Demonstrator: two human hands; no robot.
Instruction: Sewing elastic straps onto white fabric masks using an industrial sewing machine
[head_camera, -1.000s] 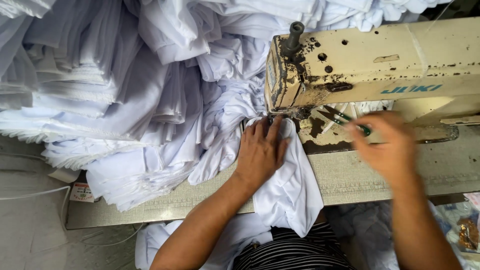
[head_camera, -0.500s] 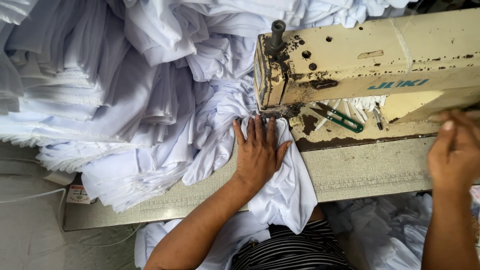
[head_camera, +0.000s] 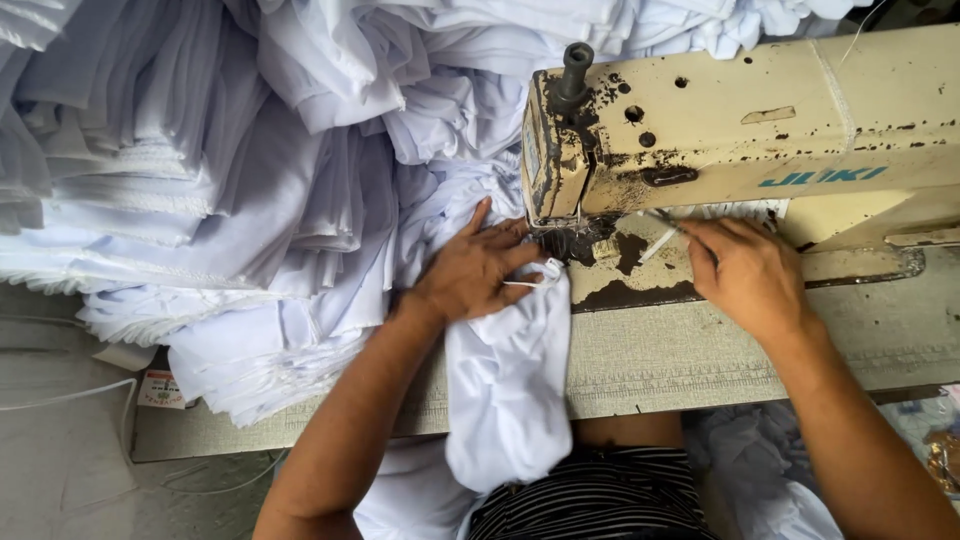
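My left hand presses a white cloth piece onto the bed of a worn cream sewing machine, its fingers bunching the cloth edge just left of the needle area. The cloth hangs over the table's front edge toward my lap. My right hand rests on the machine bed under the arm, fingertips pinching a thin white strip that lies beside the needle. Whether a tool is in that hand is hidden.
A large heap of folded white fabric fills the left and back. The grey worktable runs across the front, its edge near my striped shirt. More white cloth lies below the table at right.
My right hand came back from the far right and now sits on the machine bed by the needle. My left hand's fingers went from flat to bunching the cloth edge.
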